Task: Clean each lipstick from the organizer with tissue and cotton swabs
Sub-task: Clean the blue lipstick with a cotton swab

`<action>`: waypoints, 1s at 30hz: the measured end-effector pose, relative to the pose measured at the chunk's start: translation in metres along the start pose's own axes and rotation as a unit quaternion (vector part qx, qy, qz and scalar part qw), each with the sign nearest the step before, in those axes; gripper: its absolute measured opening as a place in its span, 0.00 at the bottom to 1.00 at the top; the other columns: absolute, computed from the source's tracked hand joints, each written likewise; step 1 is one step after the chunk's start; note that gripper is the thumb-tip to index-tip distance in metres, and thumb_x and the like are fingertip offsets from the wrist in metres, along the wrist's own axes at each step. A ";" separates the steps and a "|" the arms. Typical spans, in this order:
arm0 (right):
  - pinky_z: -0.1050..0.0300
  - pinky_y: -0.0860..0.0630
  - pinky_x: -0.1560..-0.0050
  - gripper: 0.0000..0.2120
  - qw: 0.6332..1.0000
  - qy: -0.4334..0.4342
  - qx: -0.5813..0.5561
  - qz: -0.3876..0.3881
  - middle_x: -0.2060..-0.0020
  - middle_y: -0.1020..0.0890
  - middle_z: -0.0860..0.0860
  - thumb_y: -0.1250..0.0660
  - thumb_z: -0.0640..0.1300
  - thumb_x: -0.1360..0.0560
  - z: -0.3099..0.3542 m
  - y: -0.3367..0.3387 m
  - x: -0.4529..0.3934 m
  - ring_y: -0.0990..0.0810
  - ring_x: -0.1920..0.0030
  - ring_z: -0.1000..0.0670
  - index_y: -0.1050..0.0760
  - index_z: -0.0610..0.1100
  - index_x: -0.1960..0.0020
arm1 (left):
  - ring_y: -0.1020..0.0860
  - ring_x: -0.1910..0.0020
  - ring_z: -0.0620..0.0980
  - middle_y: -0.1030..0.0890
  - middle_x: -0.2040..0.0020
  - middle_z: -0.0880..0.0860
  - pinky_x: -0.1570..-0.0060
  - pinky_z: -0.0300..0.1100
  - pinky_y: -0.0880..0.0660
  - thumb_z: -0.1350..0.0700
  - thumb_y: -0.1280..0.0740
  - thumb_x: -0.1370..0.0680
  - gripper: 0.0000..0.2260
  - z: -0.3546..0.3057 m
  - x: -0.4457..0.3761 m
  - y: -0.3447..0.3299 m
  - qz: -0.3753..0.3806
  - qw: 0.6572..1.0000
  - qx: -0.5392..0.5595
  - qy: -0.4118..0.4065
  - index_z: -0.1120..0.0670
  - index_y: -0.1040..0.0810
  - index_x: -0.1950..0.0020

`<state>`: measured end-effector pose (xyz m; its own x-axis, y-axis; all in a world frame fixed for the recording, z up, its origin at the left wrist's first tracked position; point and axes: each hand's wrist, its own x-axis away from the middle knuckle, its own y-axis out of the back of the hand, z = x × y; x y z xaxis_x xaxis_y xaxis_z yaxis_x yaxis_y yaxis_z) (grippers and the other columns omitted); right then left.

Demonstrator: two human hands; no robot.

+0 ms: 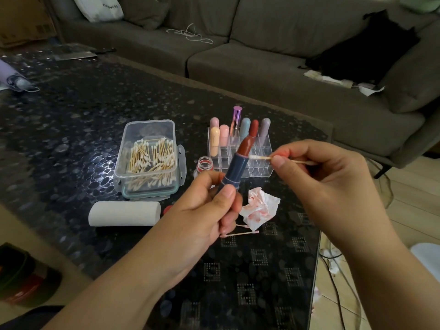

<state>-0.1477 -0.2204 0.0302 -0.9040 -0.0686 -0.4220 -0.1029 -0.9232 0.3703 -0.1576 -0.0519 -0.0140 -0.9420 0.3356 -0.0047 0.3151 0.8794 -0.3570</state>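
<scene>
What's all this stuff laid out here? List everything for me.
Open lipstick: one, navy tube, brown-red stick, held up.
Cotton swab: one, white tip at the lipstick's rim.
Organizer: one, clear, on the table.
Capped lipsticks: seven, pastel, purple, red, in the organizer's back rows.
Swab box: one, clear, left of the organizer.
Small jar: one, red-tinted, between box and organizer.
Tissue roll: one, white, near the box.
Stained tissue: one, crumpled.
Used swabs: two, pink-tipped.
Sofa: grey, behind.
Left hand: holds the lipstick.
Right hand: pinches the swab.

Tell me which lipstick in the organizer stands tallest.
The metallic purple lipstick in the back row of the organizer: slim and shiny, it rises above the rounded matte pastel ones beside it.
</scene>
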 end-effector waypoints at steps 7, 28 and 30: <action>0.68 0.34 0.72 0.04 1.000 -0.004 -0.023 0.002 0.76 0.31 0.44 0.32 0.48 0.31 0.002 -0.001 0.000 0.34 0.73 0.55 0.20 0.50 0.62 | 0.32 0.69 0.45 0.24 0.65 0.50 0.68 0.37 0.32 0.53 0.37 0.24 0.11 -0.002 0.000 -0.002 -0.021 0.999 0.037 0.001 0.60 0.26 0.48; 0.70 0.36 0.73 0.04 1.000 -0.007 -0.025 0.002 0.77 0.32 0.53 0.31 0.45 0.29 -0.001 0.000 -0.001 0.36 0.74 0.57 0.20 0.49 0.62 | 0.36 0.71 0.44 0.33 0.68 0.50 0.71 0.35 0.33 0.58 0.37 0.28 0.12 -0.002 0.000 -0.001 0.006 0.998 0.058 0.025 0.56 0.29 0.46; 0.70 0.36 0.73 0.04 1.000 -0.009 -0.024 0.003 0.77 0.32 0.53 0.31 0.45 0.29 -0.001 -0.001 -0.001 0.36 0.74 0.57 0.20 0.49 0.62 | 0.36 0.71 0.44 0.32 0.67 0.51 0.71 0.35 0.33 0.57 0.36 0.28 0.10 -0.002 0.000 0.000 0.010 0.998 0.059 0.020 0.56 0.28 0.48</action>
<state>-0.1461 -0.2203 0.0293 -0.9117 -0.0686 -0.4052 -0.0768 -0.9401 0.3320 -0.1579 -0.0512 -0.0120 -0.9295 0.3680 0.0245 0.3153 0.8274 -0.4648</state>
